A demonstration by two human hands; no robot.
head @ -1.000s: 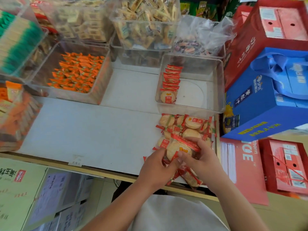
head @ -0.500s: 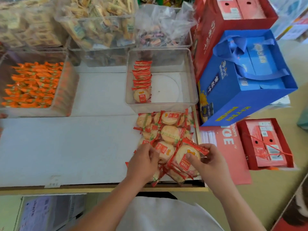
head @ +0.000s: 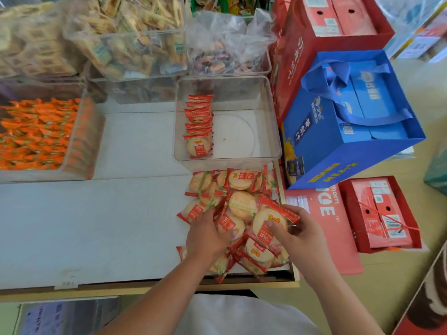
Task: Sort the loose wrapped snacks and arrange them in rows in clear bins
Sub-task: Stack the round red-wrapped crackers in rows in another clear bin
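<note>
Gathering crackers from the loose pile (head: 238, 189) at the near right of the white shelf (head: 96, 213) was, as I judged it, the step in hand. My right hand (head: 302, 235) pinched one wrapped cracker (head: 268, 226) between thumb and fingers, held over the heap. My left hand (head: 208, 235) lay palm-down on the pile with fingers curled over the packets; whether it had closed on one I could not tell.

Just beyond the pile stood the clear bin (head: 274, 117). It held a single overlapping row (head: 199, 122) of the same crackers along its left wall, and the rest of its floor was bare. The next move, I reckoned, called for lifting the held cracker over the bin's near wall and either extending that row at its near end or starting a second row beside it.

At the left, another bin (head: 82, 141) held orange-wrapped snacks (head: 36, 134). The far bins (head: 179, 66) were heaped with pale biscuits.
</note>
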